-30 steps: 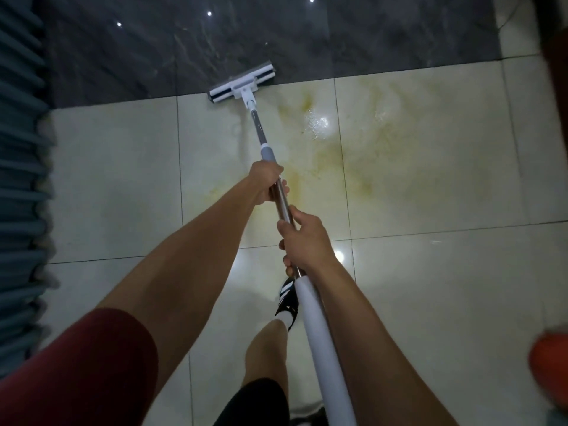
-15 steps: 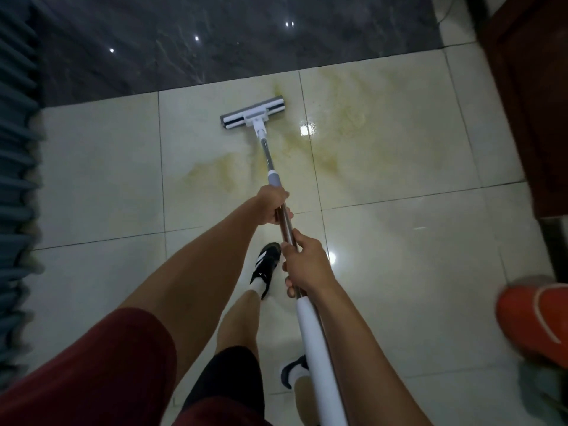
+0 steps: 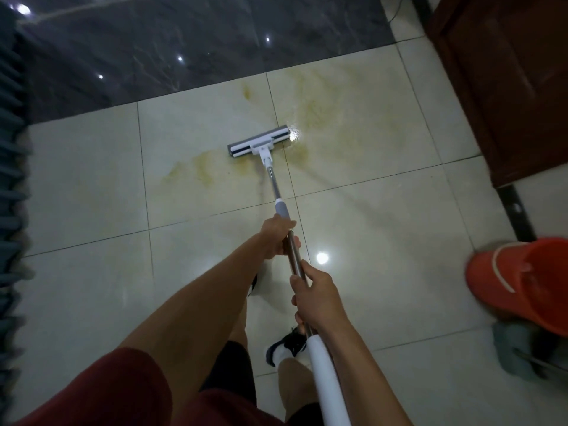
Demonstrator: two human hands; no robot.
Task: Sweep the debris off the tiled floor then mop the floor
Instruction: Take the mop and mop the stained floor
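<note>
Glossy cream tiled floor (image 3: 384, 229), streaked with yellow stains (image 3: 196, 170), meets dark marble (image 3: 184, 41) at twelve o'clock. The flat white-and-grey mop head (image 3: 258, 145) rests on the stains; left hand (image 3: 276, 238) and right hand (image 3: 316, 298) grip its steel pole (image 3: 294, 256). An orange plastic bucket (image 3: 522, 284) sits at three o'clock, below a brown wooden door (image 3: 507, 72). No writing is legible.

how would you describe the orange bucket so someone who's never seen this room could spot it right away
Start at the dark wooden door on the right of the pale tiled floor and follow it down toward the camera. Near the frame's right edge stands the orange bucket, with a white handle against its side. It is the only bright orange thing here, well right of the mop head.
</note>
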